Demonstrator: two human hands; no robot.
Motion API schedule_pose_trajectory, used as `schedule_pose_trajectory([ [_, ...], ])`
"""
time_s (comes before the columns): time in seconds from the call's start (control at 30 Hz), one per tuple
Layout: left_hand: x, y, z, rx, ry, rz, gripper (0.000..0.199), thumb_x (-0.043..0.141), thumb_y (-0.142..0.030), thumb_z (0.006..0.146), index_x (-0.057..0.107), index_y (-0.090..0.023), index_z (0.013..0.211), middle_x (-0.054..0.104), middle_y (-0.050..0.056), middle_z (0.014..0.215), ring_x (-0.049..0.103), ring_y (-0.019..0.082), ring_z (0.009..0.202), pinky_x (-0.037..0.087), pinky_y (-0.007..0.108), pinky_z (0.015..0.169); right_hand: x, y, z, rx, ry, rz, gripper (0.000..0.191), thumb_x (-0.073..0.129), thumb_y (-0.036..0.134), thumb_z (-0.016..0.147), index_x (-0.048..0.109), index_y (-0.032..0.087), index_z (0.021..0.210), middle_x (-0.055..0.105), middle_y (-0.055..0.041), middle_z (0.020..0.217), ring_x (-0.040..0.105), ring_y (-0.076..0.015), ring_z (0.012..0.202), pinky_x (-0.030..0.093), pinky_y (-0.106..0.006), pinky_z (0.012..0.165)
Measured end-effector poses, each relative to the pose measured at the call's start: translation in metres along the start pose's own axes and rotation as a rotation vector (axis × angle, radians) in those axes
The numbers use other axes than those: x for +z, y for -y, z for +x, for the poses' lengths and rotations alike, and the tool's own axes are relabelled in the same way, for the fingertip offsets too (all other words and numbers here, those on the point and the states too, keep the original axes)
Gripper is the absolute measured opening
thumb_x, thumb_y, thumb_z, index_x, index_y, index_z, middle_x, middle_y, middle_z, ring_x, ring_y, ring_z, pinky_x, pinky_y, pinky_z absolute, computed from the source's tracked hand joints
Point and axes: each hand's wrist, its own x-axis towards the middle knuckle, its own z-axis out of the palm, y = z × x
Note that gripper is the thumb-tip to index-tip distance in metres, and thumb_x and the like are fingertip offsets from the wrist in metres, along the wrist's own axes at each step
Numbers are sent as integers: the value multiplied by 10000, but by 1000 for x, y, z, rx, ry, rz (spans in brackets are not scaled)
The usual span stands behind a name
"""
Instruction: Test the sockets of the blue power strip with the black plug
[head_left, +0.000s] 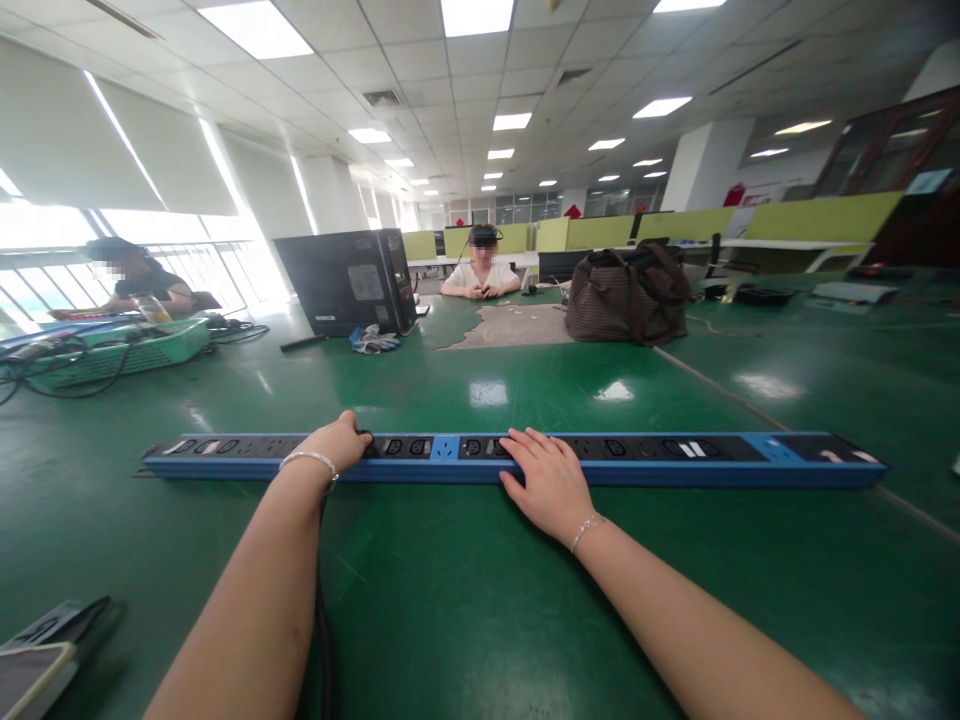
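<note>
A long blue and black power strip [660, 475] lies across the green table in front of me, its sockets facing up. My left hand [335, 443] is closed on a black plug [367, 440] at the strip's left part; a black cable [324, 620] runs down from under that hand toward the table's near edge. Right of the strip's blue socket [445, 448], my right hand [551, 480] rests on the strip with its fingers spread over the top, partly hiding the sockets there.
Behind the strip stand a black computer case [337, 285], grey-blue gloves [373, 340] and a brown bag [626, 295]. A green basket [124, 355] with cables is at the left. One person [481, 270] sits across the table, another [139, 280] at far left.
</note>
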Motion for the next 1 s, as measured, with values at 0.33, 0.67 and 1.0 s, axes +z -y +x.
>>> schedule_pose_trajectory([
  [0.33, -3, -5, 4, 22, 68, 6, 424, 446, -369, 733, 522, -147, 1086, 686, 167, 962, 640, 281, 930, 460, 347, 742, 0, 0, 0, -4, -8, -7, 404, 468, 359, 836, 560, 248, 1215, 530, -25, 1311, 417, -216, 1232, 287, -404, 1002],
  [0.67, -22, -11, 7, -9, 304, -37, 332, 489, -364, 680, 658, -143, 862, 683, 147, 708, 635, 257, 529, 486, 344, 511, 1, 0, 0, -5, -14, 4, 401, 466, 360, 836, 564, 240, 1206, 533, -15, 1309, 416, -215, 1230, 286, -399, 999],
  [1.0, -19, -11, 5, 1, 332, -10, 394, 434, -435, 758, 659, -121, 834, 657, 142, 624, 616, 245, 472, 481, 336, 492, 3, 1, 1, 1, -25, -1, 405, 466, 346, 829, 567, 231, 1204, 537, -27, 1304, 417, -222, 1226, 277, -402, 996],
])
